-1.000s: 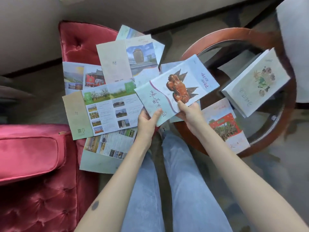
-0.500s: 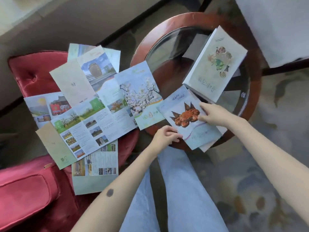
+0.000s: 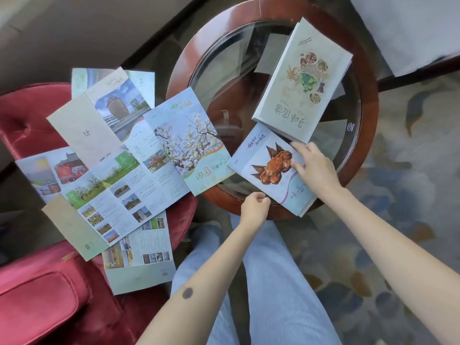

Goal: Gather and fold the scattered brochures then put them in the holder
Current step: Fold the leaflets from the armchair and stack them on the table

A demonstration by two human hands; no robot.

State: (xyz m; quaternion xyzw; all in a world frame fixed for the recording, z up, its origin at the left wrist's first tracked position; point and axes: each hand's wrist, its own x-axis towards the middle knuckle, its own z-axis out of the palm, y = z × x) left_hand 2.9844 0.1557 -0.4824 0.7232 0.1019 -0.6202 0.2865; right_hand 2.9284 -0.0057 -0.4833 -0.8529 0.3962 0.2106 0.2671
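- Pinning the crab brochure (image 3: 268, 170) onto the desk (image 3: 368, 135) with the right hand (image 3: 315, 168), fingers straight and spread, gripping nothing
- Keeping the left hand (image 3: 255, 205) at that brochure's near edge, fingers curled in tight; cannot tell whether any paper is pinched there
- Looks like squaring or creasing one folded piece, so the folding step, with most of the job ahead
- Next, probably: finishing the crease, then reaching left of the left hand for the blossom brochure (image 3: 189, 140), half over the desk's rim, and the opened-out sheets (image 3: 107, 185) farther left
- Calls for care: thin, overlapping paper, easy to drag two at once
- No holder spotted anywhere in view
- Just beyond the right hand's fingertips, meeting the crab brochure's far corner: a thick booklet (image 3: 303, 80) with a food cover
- Round glass top in a dark wooden rim; red velvet armchair (image 3: 37, 295) far left under the loose sheets; patterned carpet (image 3: 410, 220) right of the right arm; blue jeans (image 3: 268, 282) below both hands
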